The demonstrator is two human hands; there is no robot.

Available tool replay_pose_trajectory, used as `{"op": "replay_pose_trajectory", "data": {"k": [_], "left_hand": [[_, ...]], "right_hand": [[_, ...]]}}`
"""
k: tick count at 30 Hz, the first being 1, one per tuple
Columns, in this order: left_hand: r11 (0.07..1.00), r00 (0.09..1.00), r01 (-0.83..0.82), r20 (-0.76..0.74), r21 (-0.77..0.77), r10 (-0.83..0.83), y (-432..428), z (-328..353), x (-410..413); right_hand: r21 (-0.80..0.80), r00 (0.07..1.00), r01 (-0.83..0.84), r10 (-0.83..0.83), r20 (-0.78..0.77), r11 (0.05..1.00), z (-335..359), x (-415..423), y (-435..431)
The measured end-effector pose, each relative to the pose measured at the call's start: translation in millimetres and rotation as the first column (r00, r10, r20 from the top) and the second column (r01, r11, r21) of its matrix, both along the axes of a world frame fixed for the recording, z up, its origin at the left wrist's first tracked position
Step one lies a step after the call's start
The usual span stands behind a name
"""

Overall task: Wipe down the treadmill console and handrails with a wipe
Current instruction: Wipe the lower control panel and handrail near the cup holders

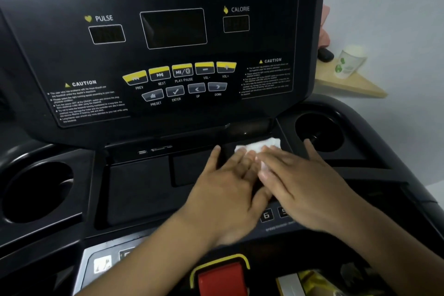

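White wipe [258, 145] under both hands, console [168, 84] labels PULSE, CALORIE, CAUTION

both forearms came in from the bottom edge, angled up toward centre. left hand [225, 187] lay flat, palm down, fingers spread. right hand [295, 175] also flat, palm down, its fingertips overlapping the left's. no closed grip on either.

Wipe [258, 145] lies on the console tray [139, 190] between two cupholders, under both hands.
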State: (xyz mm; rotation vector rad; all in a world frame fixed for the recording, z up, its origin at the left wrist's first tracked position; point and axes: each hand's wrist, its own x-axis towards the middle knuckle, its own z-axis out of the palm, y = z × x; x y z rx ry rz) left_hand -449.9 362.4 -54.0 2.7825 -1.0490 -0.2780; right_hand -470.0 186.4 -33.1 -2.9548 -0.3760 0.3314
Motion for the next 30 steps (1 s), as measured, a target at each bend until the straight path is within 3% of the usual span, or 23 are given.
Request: {"op": "replay_pose_trajectory", "data": {"k": [3, 9, 14, 19, 24, 30], "left_hand": [[0.998, 0.998, -0.015, -0.061, -0.066, 0.011, 12, -5, -15], [0.999, 0.999, -0.014, -0.038, 0.043, 0.015, -1, 2, 6], [0.999, 0.999, -0.012, -0.035, -0.043, 0.011, 13, 0, -20], [0.997, 0.998, -0.045, 0.036, 0.067, 0.043, -5, 9, 14], [1.0, 1.0, 0.005, 0.025, -0.028, -0.004, 14, 5, -19], [0.992, 0.996, -0.082, 0.049, 0.1, 0.077, -5, 10, 5]], "right_hand": [[-0.025, 1.0, -0.027, 0.027, -0.014, 0.999, -7, -16, -7], [-0.049, 1.0, 0.029, -0.029, -0.01, 0.998, 1, 6, 4], [0.04, 0.998, 0.039, -0.036, -0.059, 0.998, 0, -21, 5], [-0.025, 0.997, 0.069, -0.07, -0.032, 0.997, 5, 13, 15], [0.035, 0.999, 0.029, -0.028, -0.018, 0.999, -3, -21, 11], [0.041, 0.998, 0.067, -0.067, -0.017, 0.997, 0, 20, 22]]}}
